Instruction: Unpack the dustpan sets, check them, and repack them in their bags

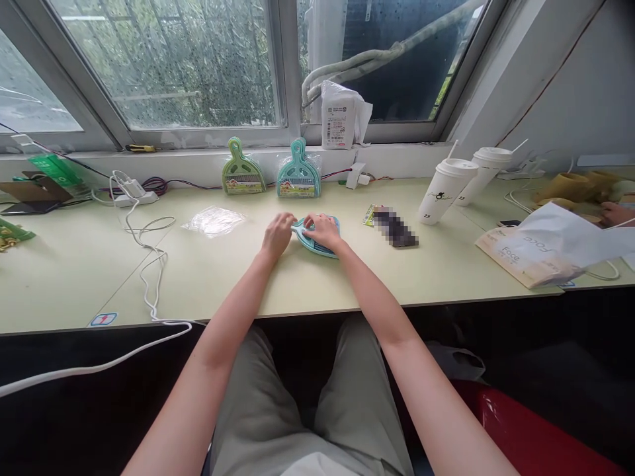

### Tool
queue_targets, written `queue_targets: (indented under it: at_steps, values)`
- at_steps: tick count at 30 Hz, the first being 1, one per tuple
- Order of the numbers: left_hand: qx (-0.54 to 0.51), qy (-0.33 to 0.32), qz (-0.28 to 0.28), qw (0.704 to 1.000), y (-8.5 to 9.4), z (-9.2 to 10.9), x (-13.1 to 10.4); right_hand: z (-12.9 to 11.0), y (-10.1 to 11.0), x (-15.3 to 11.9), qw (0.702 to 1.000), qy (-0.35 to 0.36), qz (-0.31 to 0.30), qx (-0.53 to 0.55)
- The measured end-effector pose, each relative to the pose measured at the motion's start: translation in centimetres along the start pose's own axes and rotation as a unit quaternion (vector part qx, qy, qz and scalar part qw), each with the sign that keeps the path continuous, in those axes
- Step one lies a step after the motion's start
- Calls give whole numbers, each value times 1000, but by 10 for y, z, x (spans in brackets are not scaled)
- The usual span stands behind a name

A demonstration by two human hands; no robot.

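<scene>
A teal dustpan-and-brush set (317, 245) lies on the pale yellow-green table, its handle toward the left. My left hand (278, 233) is closed round the tip of that handle. Across the middle of the set rests my right hand (321, 230), its fingers bent over the teal plastic near the handle's base; whether they grip it is hard to tell. Behind, against the window ledge, stand a wrapped green set (243, 169) and a wrapped teal set (298, 172). A crumpled clear plastic bag (214, 221) lies to the left of my hands.
Two white cups (444, 192) with straws stand at the right, near a paper bag (528, 254). A blurred dark object (395, 228) lies right of my hands. White cables (157, 258) cross the table's left side. Another person's hand (618, 213) shows at the far right.
</scene>
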State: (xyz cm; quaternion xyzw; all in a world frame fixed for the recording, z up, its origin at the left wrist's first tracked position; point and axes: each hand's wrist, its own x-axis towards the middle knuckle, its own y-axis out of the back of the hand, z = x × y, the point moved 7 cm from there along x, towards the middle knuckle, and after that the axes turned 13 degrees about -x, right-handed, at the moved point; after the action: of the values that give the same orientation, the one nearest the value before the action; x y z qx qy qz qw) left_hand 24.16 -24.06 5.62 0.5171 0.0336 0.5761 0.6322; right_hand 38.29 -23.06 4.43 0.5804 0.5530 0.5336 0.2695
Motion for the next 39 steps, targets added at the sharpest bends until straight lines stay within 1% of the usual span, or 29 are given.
queue_targets:
  at_steps: [1, 2, 3, 4, 5, 7, 8, 9, 10, 11, 13, 14, 15, 16, 17, 18, 19, 21, 23, 24, 25, 27, 29, 33, 36, 38, 39]
  values:
    - [-57, 24, 62, 996, 8, -2, 1, -2, 5, -1, 1000, -16, 26, 5]
    - [-127, 58, 108, 984, 12, -6, 2, -4, 10, -3, 998, -38, 55, 11]
    - [-209, 102, 120, 965, 10, -9, 2, -4, 15, -4, 994, -66, 85, 19]
    - [-297, 147, 96, 938, 1, -11, 3, -3, 19, -5, 989, -94, 114, 29]
    - [-384, 185, 45, 903, -12, -10, 3, -2, 22, -6, 983, -116, 135, 44]
    - [-512, 228, -65, 826, -36, 1, 1, 1, 25, -2, 978, -123, 142, 95]
    - [-548, 234, -91, 798, -42, 4, 0, 5, 25, 1, 976, -114, 133, 128]
    - [-566, 239, -90, 784, -43, 3, -1, 12, 26, 4, 974, -108, 126, 156]
    - [-572, 249, -68, 778, -41, -2, -2, 22, 28, 6, 971, -109, 123, 173]
    - [-569, 268, -36, 777, -38, -12, -3, 37, 31, 6, 967, -131, 134, 171]
    - [-550, 313, 33, 773, -28, -35, -5, 71, 41, -1, 957, -208, 179, 94]
    - [-542, 333, 63, 769, -23, -46, -7, 87, 42, -6, 952, -246, 179, 44]
    - [-536, 350, 88, 763, -18, -56, -8, 101, 39, -11, 946, -283, 158, 1]
    - [-533, 361, 107, 758, -14, -64, -9, 112, 34, -15, 940, -315, 124, -37]
    - [-531, 367, 121, 754, -10, -70, -9, 120, 27, -19, 936, -336, 85, -66]
    - [-531, 368, 132, 751, -6, -74, -10, 123, 20, -21, 934, -343, 48, -88]
    - [-531, 369, 142, 749, -3, -78, -10, 122, 14, -20, 939, -330, 18, -100]
    - [-531, 369, 158, 746, 3, -83, -10, 107, 3, -13, 962, -256, -21, -95]
    - [-530, 372, 173, 742, 7, -87, -11, 85, -3, -4, 984, -163, -39, -66]
    - [-528, 374, 179, 741, 8, -90, -11, 75, -4, -1, 989, -133, -41, -54]
    - [-525, 376, 185, 740, 10, -92, -12, 69, -4, 0, 991, -119, -39, -51]
    - [-518, 383, 197, 739, 13, -98, -13, 65, -1, 2, 990, -124, -20, -70]
    - [-510, 394, 209, 736, 15, -105, -14, 68, 2, 0, 985, -139, 0, -98]
    - [-502, 406, 212, 733, 16, -112, -16, 82, 4, -3, 981, -170, 19, -96]
    - [-503, 399, 211, 737, 16, -113, -15, 90, 10, -5, 975, -200, 55, -84]
    - [-503, 398, 210, 738, 16, -114, -15, 86, 13, -5, 973, -202, 75, -81]
    - [-503, 399, 208, 738, 16, -114, -15, 80, 12, -4, 975, -193, 71, -83]
